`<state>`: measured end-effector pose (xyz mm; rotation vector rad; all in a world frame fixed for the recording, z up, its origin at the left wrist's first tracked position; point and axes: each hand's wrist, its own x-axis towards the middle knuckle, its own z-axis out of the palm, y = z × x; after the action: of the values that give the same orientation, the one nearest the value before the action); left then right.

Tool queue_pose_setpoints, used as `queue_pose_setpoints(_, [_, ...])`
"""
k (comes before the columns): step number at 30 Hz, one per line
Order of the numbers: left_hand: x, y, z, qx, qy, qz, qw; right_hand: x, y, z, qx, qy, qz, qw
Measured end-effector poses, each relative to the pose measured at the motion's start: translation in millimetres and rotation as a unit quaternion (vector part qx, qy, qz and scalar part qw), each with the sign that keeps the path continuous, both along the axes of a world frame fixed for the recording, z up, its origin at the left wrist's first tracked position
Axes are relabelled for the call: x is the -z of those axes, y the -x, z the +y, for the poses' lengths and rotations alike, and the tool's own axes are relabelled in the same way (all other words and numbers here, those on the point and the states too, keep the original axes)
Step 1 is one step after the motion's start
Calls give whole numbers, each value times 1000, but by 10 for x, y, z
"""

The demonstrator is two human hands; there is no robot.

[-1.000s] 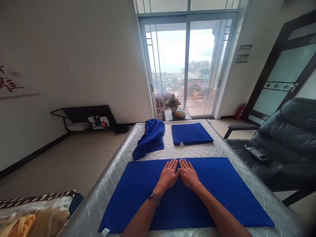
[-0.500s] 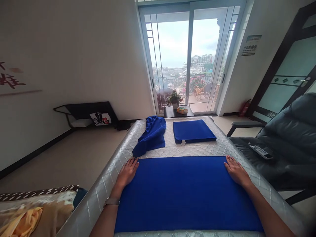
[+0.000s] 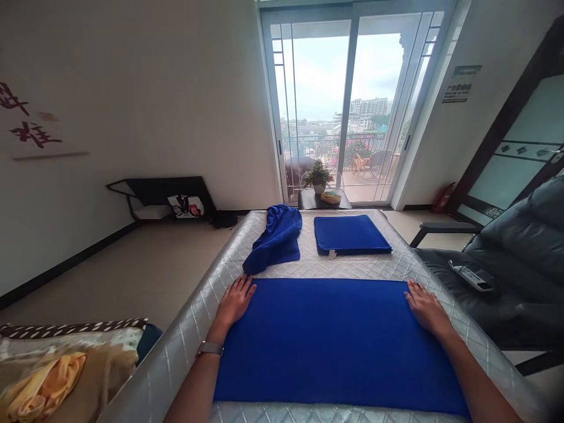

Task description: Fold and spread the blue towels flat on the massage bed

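A blue towel (image 3: 335, 341) lies spread flat on the quilted silver-white mattress (image 3: 189, 341). My left hand (image 3: 235, 298) rests palm down on its far left corner, fingers stretched out. On the far right corner lies my right hand (image 3: 426, 304), also flat with fingers extended. Beyond the spread towel, a crumpled blue cloth (image 3: 277, 238) sits at the left, close to my left fingertips. To its right is a neatly folded blue towel (image 3: 351, 235) with a white tag on its near edge.
A dark armchair (image 3: 467, 294) with a white power strip (image 3: 471, 276) on it stands to the right. At lower left, yellow cloth (image 3: 48, 385) lies on patterned bedding. A small table (image 3: 308, 201) with a potted plant (image 3: 318, 176) stands by the glass door.
The view has shifted slightly left, so things appear further right. Both hands stay flat on the towel's far corners, and the cloths lie as before.
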<state>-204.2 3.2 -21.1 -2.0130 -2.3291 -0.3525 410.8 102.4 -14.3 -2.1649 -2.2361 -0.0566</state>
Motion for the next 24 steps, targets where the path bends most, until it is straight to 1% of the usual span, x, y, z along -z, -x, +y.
queue_pose_setpoints(2, [17, 0, 9, 2, -7, 2, 1000, -116, 184, -72, -17, -15, -11, 1000])
queue_pose_setpoints(4, [39, 5, 21, 1, -8, 5, 1000, -235, 490, -177, -65, -29, 4, 997])
queue_pose_setpoints(6, [59, 13, 32, 2, -8, 5, 1000, -342, 908, -297, -126, -24, 38, 991])
queue_pose_setpoints(8, [71, 20, 34, 4, -9, 5, 1000, -419, 1385, -405, -186, -5, 66, 980])
queue_pose_setpoints(11, [67, 25, 23, 7, -11, 5, 1000, -450, 2039, -498, -249, 26, 94, 964])
queue_pose_setpoints(13, [54, 25, 14, 6, -9, 6, 1000, -415, 2332, -512, -261, 47, 107, 958])
queue_pose_setpoints(14, [49, 25, 11, 4, -7, 8, 1000, -386, 2419, -509, -262, 54, 111, 957])
queue_pose_setpoints(16, [45, 27, 10, 1, -2, 11, 1000, -318, 2462, -484, -259, 57, 111, 958])
queue_pose_setpoints(18, [54, 35, 12, 2, 2, 17, 1000, -249, 2331, -437, -253, 50, 108, 960])
queue_pose_setpoints(21, [85, 53, 16, 4, 2, 20, 1000, -164, 1860, -331, -223, 39, 96, 969])
queue_pose_setpoints(24, [113, 73, 20, 4, -8, 18, 1000, -96, 1203, -202, -172, 34, 68, 982])
